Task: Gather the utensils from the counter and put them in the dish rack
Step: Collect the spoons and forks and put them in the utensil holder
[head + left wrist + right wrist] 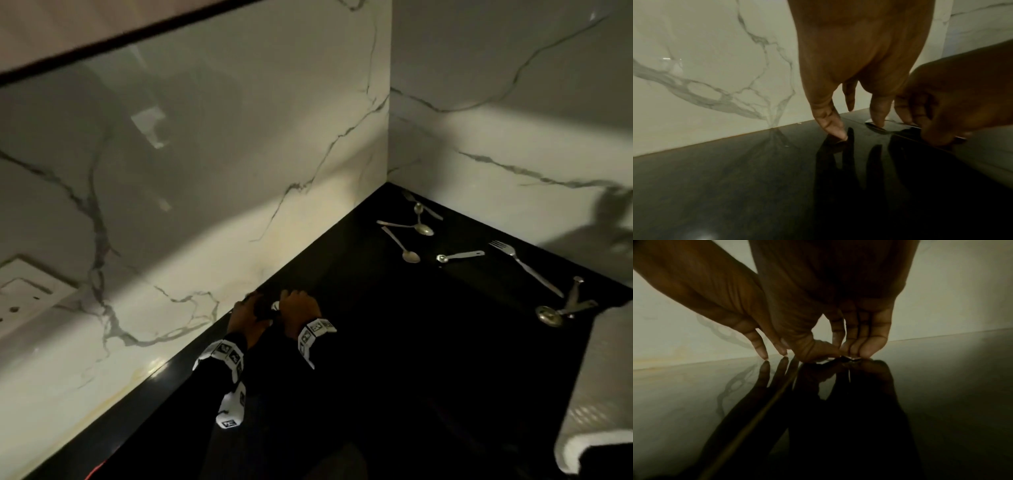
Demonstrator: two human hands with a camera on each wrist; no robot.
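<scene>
Head view: both hands meet by the marble wall on the black counter; farther along it lie one fork and about six spoons.

Left wrist: left hand has straight fingertips touching the counter.

Right wrist: right hand pinches a metal utensil.

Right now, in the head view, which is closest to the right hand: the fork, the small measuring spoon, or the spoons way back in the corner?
From the right hand:
1. Small measuring spoon, mid-counter.
2. Corner spoons, by the walls' corner.
3. Fork, far right.
</scene>
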